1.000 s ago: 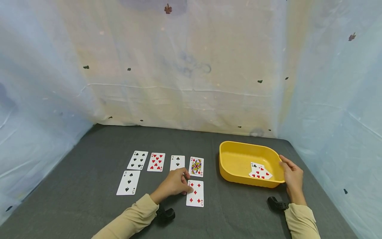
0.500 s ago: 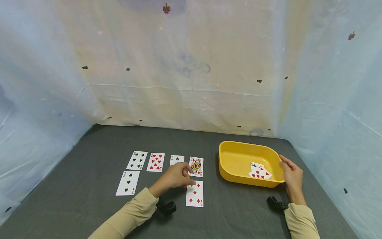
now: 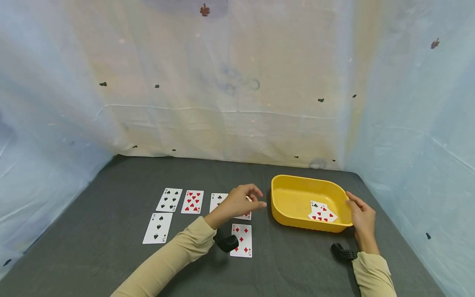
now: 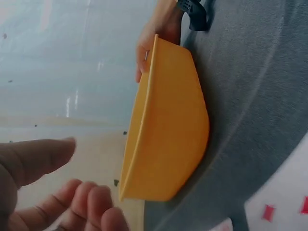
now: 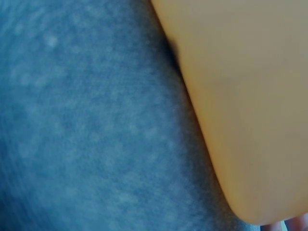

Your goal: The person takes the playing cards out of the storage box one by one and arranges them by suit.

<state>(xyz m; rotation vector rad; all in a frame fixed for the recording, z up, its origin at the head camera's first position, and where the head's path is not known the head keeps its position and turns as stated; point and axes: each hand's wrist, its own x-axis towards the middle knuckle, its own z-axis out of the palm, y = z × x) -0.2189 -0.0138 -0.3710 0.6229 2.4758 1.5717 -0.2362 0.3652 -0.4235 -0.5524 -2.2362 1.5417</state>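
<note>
My left hand [image 3: 243,201] hovers over the face card [image 3: 243,216], holding nothing, thumb and loosely bent fingers apart; it hides most of that card. In the left wrist view its fingers [image 4: 89,202] point toward the yellow tray [image 4: 175,115]. At the tray's right end, my right hand [image 3: 364,220] grips the rim, thumb on the near side. Inside the yellow tray [image 3: 289,198] lie a hearts card [image 3: 322,214] and a clubs card [image 3: 316,205], overlapping. Below my left hand is the five of diamonds [image 3: 243,243], partly covered by the wrist camera.
Face up on the dark cloth [image 3: 297,264] lie a spades card [image 3: 169,200], the three of spades [image 3: 157,229], a hearts card [image 3: 192,202] and a clubs card [image 3: 217,201]. A pale curtain [image 3: 222,82] stands behind and at both sides.
My left hand has left the five of diamonds and moved up and right, over the face card toward the tray. My right hand stays on the tray's rim.
</note>
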